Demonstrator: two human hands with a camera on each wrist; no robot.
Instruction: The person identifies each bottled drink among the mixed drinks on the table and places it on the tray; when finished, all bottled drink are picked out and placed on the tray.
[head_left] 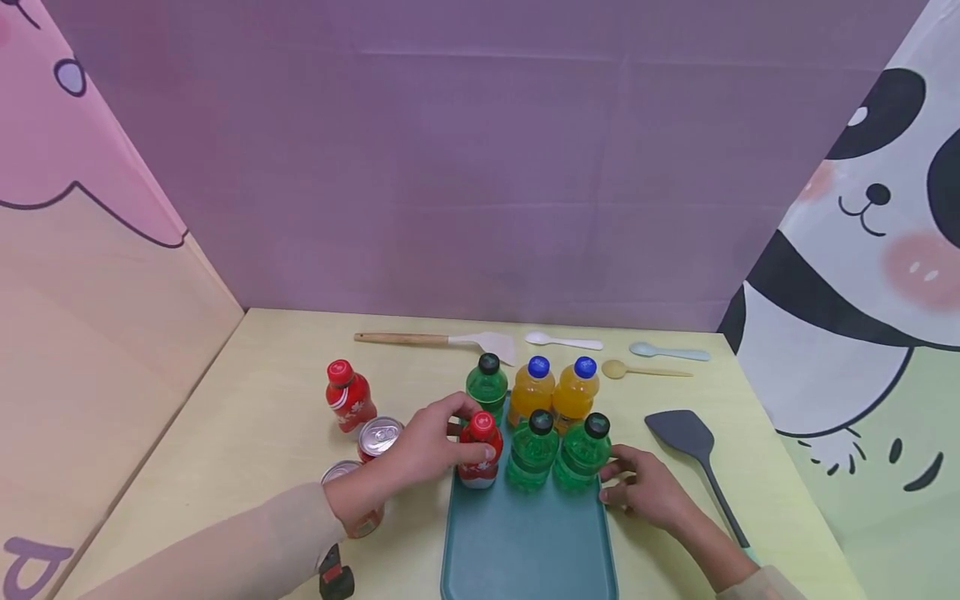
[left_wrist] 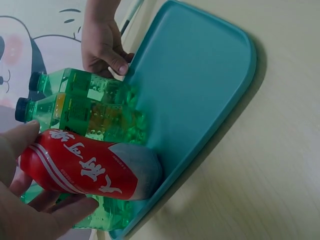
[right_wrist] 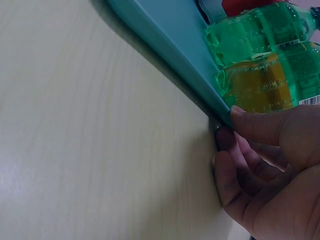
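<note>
**Setting the red bottle upright on the teal tray**

Gripping the red bottle with fingers and thumb curled round its body, the left hand stands it at the left edge of the teal tray, just beside a green bottle. The right hand pinches the tray's right rim, thumb on top and fingers curled under the lip, as the right wrist view shows. To finish this well, I judge the base should sit flat inside the raised rim before the fingers loosen, and the right hand should keep the tray from sliding on the smooth table.

The bottles are ribbed, glossy plastic and likely slippery. A second green bottle stands right of the first; behind them are another green bottle and two orange bottles with blue caps. Left of the tray stand a second red bottle and two metal cans. A dark spatula lies right; a wooden-handled spatula and three plastic spoons lie far.
</note>
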